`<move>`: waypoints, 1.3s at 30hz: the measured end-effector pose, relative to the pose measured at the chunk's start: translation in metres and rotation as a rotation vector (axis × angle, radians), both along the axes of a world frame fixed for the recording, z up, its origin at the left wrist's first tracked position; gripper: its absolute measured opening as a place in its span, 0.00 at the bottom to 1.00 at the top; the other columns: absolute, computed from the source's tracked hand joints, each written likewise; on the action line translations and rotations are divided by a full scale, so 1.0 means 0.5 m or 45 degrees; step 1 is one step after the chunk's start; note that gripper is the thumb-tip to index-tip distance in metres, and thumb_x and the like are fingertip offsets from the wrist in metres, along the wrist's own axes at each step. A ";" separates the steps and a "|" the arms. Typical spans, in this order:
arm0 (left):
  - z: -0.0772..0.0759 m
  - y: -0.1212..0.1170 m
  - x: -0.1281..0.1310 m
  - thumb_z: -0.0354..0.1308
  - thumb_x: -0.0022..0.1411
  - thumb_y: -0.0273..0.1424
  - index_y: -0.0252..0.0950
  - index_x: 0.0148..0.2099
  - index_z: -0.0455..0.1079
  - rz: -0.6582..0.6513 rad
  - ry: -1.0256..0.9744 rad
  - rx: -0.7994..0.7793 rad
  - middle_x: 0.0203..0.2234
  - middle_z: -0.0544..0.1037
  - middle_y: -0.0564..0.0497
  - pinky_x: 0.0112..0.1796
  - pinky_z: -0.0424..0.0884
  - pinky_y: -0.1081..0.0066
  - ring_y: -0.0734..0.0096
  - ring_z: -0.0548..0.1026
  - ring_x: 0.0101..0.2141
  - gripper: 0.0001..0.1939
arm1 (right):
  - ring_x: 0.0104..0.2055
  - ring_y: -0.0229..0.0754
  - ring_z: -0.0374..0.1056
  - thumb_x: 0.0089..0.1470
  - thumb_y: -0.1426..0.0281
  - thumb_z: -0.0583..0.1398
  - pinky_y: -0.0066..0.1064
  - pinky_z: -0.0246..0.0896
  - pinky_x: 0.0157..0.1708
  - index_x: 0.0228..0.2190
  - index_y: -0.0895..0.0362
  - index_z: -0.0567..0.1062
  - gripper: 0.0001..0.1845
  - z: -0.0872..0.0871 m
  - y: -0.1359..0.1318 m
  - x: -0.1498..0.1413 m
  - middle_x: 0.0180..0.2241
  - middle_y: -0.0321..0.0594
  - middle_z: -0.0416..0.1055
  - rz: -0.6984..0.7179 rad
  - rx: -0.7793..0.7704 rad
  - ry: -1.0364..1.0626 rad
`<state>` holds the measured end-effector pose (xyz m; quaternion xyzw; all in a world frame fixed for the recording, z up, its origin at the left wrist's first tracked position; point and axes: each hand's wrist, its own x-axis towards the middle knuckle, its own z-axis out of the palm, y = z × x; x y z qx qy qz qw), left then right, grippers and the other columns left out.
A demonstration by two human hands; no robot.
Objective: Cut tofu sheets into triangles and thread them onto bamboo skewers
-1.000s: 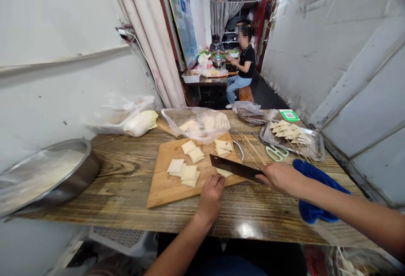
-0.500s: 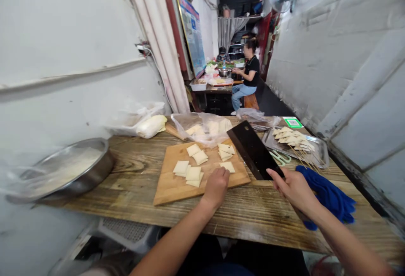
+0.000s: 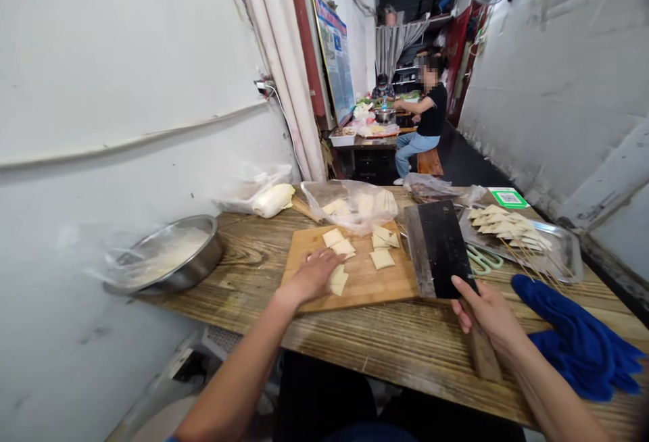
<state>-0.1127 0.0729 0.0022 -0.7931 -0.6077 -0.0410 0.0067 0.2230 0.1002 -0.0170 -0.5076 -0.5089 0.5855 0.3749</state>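
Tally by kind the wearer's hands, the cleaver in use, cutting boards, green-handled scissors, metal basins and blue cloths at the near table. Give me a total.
Hands: 2, left hand and right hand
Cleaver in the right hand: 1
Cutting board: 1
Green-handled scissors: 1
Metal basin: 1
Blue cloth: 1
Total: 7

One left hand (image 3: 317,274), one right hand (image 3: 489,313), one cleaver (image 3: 439,249), one cutting board (image 3: 368,286), one large basin (image 3: 205,266), one metal tray (image 3: 568,249), one blue cloth (image 3: 572,340), two other people (image 3: 433,114); pale squares (image 3: 382,259), partly covered, overlap too much to count
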 end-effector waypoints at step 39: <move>-0.026 -0.010 0.092 0.61 0.49 0.38 0.36 0.52 0.62 -0.253 -0.376 0.222 0.48 0.69 0.41 0.47 0.65 0.60 0.58 0.67 0.48 0.28 | 0.09 0.32 0.54 0.51 0.48 0.50 0.24 0.50 0.10 0.17 0.55 0.61 0.25 -0.002 -0.008 0.015 0.08 0.28 0.57 0.217 0.070 -0.394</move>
